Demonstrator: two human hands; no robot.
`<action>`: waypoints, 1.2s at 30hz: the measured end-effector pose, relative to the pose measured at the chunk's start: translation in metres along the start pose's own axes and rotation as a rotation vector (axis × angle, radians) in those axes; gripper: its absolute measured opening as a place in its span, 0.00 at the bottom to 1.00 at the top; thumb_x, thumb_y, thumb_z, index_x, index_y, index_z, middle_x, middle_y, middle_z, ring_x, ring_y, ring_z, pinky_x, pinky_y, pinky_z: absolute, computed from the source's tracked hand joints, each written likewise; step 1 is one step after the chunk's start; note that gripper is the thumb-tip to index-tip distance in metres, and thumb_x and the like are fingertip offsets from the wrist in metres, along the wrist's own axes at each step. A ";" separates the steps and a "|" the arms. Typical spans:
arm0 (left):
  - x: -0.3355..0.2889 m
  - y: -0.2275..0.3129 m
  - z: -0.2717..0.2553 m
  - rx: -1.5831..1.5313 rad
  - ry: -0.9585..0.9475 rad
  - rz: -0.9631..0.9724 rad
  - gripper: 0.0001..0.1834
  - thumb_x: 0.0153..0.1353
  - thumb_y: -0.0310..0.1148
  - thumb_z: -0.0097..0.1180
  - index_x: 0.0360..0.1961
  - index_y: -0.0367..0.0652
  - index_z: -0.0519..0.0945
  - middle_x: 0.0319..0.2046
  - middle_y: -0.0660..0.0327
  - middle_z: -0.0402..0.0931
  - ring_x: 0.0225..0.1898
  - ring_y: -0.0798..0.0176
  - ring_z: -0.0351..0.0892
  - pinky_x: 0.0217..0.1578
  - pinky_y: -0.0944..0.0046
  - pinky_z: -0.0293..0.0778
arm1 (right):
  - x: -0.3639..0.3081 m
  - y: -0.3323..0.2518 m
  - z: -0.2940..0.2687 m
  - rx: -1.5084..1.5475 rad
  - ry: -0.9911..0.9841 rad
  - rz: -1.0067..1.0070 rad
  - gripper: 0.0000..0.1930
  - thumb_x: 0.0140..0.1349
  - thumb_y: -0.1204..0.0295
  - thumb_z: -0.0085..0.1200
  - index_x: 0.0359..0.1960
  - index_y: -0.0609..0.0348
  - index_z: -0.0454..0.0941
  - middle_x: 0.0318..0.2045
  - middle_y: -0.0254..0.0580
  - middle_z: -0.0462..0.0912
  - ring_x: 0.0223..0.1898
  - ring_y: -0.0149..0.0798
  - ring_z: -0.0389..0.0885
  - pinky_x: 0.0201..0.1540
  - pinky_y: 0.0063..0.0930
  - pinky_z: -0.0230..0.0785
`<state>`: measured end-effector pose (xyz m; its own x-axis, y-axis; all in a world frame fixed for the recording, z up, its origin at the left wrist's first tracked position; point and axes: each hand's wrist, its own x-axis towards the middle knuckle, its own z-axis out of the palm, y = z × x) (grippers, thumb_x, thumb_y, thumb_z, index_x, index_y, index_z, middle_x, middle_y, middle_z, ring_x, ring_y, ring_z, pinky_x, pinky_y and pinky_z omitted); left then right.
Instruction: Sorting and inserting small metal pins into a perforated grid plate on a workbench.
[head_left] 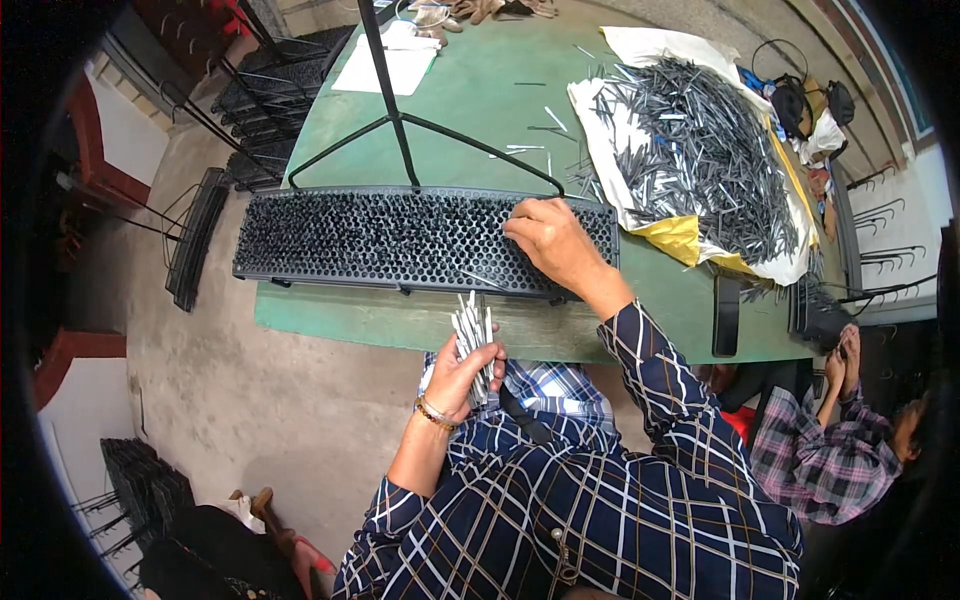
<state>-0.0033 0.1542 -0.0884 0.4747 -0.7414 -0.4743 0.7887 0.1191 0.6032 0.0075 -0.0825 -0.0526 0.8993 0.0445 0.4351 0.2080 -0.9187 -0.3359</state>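
My left hand (465,375) is wrapped round a bundle of slim silvery metal strips (468,330), held upright just off the table's front edge. Beyond it lies a long black rack (400,277) with rows of round holes. Dark pieces (330,230) stand packed in its left and middle holes; toward the right, more bare holes show. Over the right part of the rack, my right hand (560,245) is closed in a pinch, its fingertips pointing down at the holes. Whatever is between them is hidden. One loose strip (483,280) rests slanting across the rack's front edge.
A black rod frame (405,150) rises behind the rack on the green table (480,85). At right, a white and yellow sack (672,240) bears a heap of metal strips (700,150); a dark phone (726,315) lies near. Similar racks (195,235) stand left. A co-worker (830,440) sits right.
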 end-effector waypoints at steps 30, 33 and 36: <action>0.033 -0.007 0.018 0.017 -0.029 -0.005 0.15 0.60 0.25 0.52 0.49 0.40 0.69 0.30 0.60 0.74 0.26 0.69 0.73 0.21 0.71 0.72 | -0.014 0.008 -0.040 0.105 -0.039 0.108 0.06 0.49 0.79 0.55 0.30 0.64 0.78 0.27 0.45 0.73 0.29 0.46 0.76 0.32 0.34 0.69; 0.036 -0.006 0.019 0.019 -0.002 -0.034 0.16 0.59 0.25 0.52 0.49 0.40 0.69 0.30 0.60 0.74 0.26 0.69 0.73 0.21 0.71 0.72 | -0.008 0.009 -0.039 0.070 -0.050 0.066 0.06 0.48 0.79 0.56 0.30 0.65 0.78 0.27 0.45 0.73 0.29 0.47 0.76 0.33 0.35 0.69; 0.036 -0.007 0.019 0.001 -0.002 -0.026 0.16 0.59 0.25 0.53 0.49 0.40 0.68 0.30 0.60 0.74 0.26 0.69 0.73 0.21 0.71 0.72 | -0.001 0.012 -0.039 0.044 -0.171 0.083 0.06 0.48 0.79 0.55 0.29 0.65 0.78 0.28 0.47 0.73 0.31 0.49 0.76 0.34 0.37 0.70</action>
<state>0.0012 0.1137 -0.0973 0.4532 -0.7453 -0.4890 0.8005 0.0989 0.5911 -0.0057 -0.1087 -0.0247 0.9654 0.0390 0.2579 0.1441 -0.9040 -0.4025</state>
